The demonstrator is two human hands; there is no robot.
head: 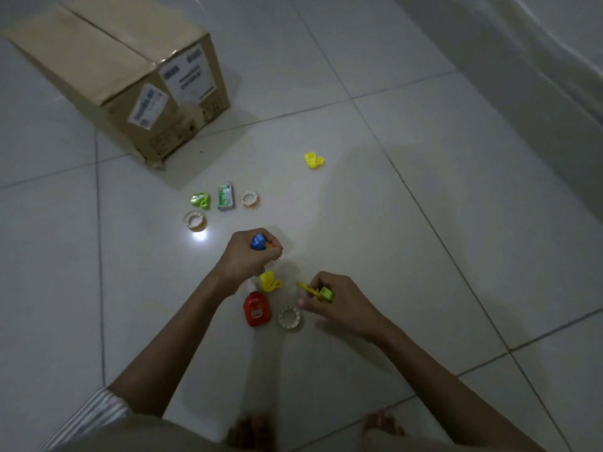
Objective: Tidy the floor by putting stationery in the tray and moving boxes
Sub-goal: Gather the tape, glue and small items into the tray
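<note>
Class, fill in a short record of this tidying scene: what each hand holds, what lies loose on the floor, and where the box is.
left hand: closed on a blue item
right hand: closed on a green and yellow item
between hands: red glue bottle, yellow clip, tape ring
farther out: two tape rings, green clip, small green box, yellow clip
cardboard box: far left, shut
tray: not visible

The scene is dimly lit. The floor (408, 207) is laid with large glossy white tiles, divided by thin dark grout lines. A small bright light reflection (199, 235) is seen on it. A pale wall (538, 60) is met at the floor's upper right edge.
</note>
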